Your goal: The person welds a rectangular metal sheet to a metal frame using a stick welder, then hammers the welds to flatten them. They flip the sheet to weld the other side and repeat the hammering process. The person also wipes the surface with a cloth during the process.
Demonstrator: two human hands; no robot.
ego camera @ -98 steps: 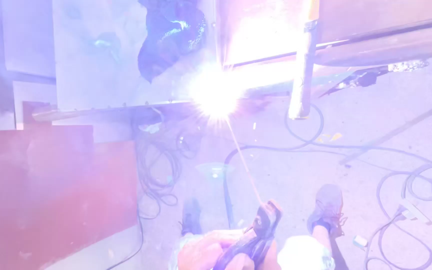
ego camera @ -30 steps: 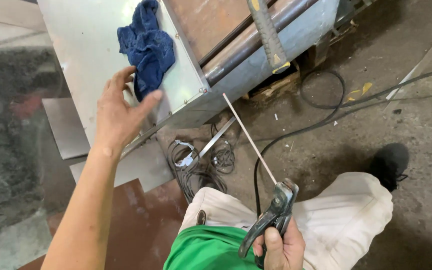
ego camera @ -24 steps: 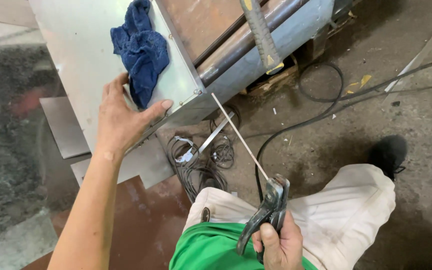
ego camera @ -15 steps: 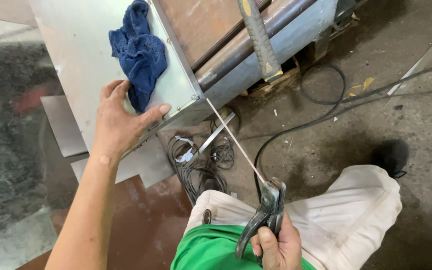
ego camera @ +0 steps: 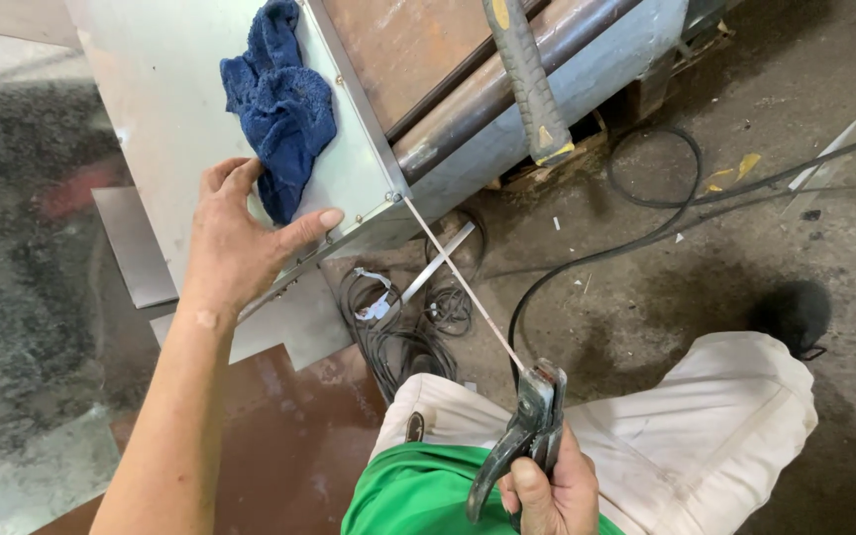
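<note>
Nearest the camera, the right hand is closed around the dark electrode holder, its fingers wrapped tight on the grip above the green shirt and pale trousers. From the holder's clamp a thin welding rod runs up and to the left, its far tip touching the corner of the grey sheet-metal panel. The rod looks stiff but slender, likely to flex or snap if pushed sideways, so it seems best steered from the insulated holder rather than by the bare rod itself.

Further left, the left hand lies flat on the panel, fingers spread and thumb along its edge, pressing on it and gripping nothing. The panel appears thin, smooth and rather slippery, with sharp edges; the open palm on its face looks like the safe place to steady it.

Just beyond the fingertips a crumpled blue rag lies on the panel. Farther off, a rusty pipe and a hammer handle rest against the metalwork.

Below and to the right, black cables loop over a dirty concrete floor.
</note>
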